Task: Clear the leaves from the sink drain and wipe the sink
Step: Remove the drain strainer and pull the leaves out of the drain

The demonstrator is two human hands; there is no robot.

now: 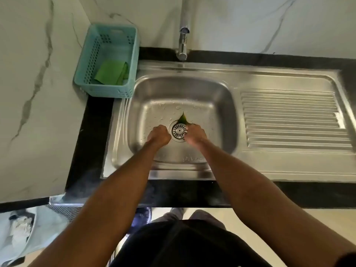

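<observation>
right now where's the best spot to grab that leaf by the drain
Pinch the leaf at its pointed tip, coming from the faucet side. The tip lies flat on the wet sink floor, clear of both hands, while its base sits at the strainer beside the right hand.

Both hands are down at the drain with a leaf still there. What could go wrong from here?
1. The leaf lies partly on the drain strainer's far edge; it might tear or slip under if the strainer lifts.
2. The basin floor of the sink is beaded with water, so the right hand could lose its grip.
3. The left hand is fisted; whether it holds anything is hidden, and so could drop back.
</observation>
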